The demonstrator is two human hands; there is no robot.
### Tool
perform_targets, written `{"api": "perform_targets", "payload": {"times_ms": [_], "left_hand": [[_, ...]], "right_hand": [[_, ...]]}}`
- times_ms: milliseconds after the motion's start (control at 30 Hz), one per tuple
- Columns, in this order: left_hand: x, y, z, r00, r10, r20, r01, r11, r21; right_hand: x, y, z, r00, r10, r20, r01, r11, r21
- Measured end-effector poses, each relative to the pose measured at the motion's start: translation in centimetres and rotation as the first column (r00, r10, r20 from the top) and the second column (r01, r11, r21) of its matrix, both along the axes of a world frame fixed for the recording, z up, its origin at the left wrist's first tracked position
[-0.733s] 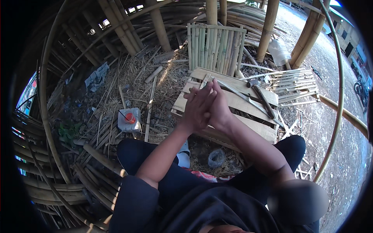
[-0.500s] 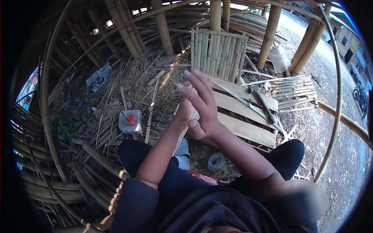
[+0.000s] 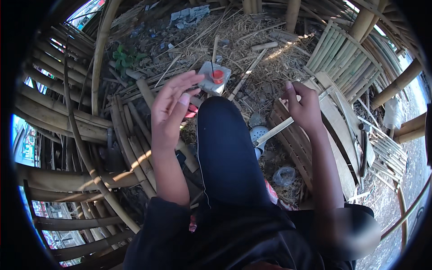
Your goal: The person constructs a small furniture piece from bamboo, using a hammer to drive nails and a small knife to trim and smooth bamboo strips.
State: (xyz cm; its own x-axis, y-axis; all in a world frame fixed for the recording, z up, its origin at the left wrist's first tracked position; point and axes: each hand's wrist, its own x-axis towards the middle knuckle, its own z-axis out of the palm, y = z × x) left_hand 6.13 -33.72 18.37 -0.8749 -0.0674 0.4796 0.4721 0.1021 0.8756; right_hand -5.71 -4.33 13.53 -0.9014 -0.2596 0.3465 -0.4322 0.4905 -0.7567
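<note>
1. Head view, looking down at a seated person in dark trousers, with one knee (image 3: pixel 225 148) raised in the middle of the picture.
2. Left hand (image 3: pixel 171 108) is lifted above the left of the knee, fingers spread and loosely curved, holding nothing.
3. Right hand (image 3: pixel 303 105) is raised to the right of the knee, fingers curled together; thumb and fingers seem to pinch something very small, too small to tell.
4. Both hands are well apart, the knee between them.
5. Below the right hand a pale bamboo strip (image 3: pixel 275 130) slants down towards the knee; whether the hand touches it cannot be told.
6. On the ground beyond the knee lies a grey tray (image 3: pixel 208 83) with a red cap (image 3: pixel 218 75) on it, near the left fingertips in the picture.
7. Straw and split bamboo cover the ground around the tray.
8. Wooden planks (image 3: pixel 333 117) lie to the right, under and beyond the right hand.
9. Thick bamboo poles (image 3: pixel 63 121) are stacked at the left.
10. Bamboo slat panels (image 3: pixel 346 54) lean at the upper right.
</note>
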Motion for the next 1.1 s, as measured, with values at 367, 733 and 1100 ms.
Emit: {"api": "perform_targets", "payload": {"times_ms": [367, 733, 1100], "left_hand": [[10.9, -21.1, -33.6, 0.491, 0.757, 0.431, 0.130, 0.425, -0.896], [16.6, -18.7, -43.9, 0.206, 0.927, 0.313, -0.073, 0.333, -0.940], [14.3, -18.7, -37.1, 0.431, 0.649, 0.627, -0.566, 0.735, -0.372]], "right_hand": [[8.0, -24.2, -2.6, 0.777, 0.611, -0.150, -0.628, 0.768, -0.123], [9.7, -26.3, -8.7, 0.701, 0.700, -0.137, -0.571, 0.666, 0.480], [9.5, -25.9, -8.6, 0.740, 0.667, -0.090, -0.527, 0.657, 0.539]]}}
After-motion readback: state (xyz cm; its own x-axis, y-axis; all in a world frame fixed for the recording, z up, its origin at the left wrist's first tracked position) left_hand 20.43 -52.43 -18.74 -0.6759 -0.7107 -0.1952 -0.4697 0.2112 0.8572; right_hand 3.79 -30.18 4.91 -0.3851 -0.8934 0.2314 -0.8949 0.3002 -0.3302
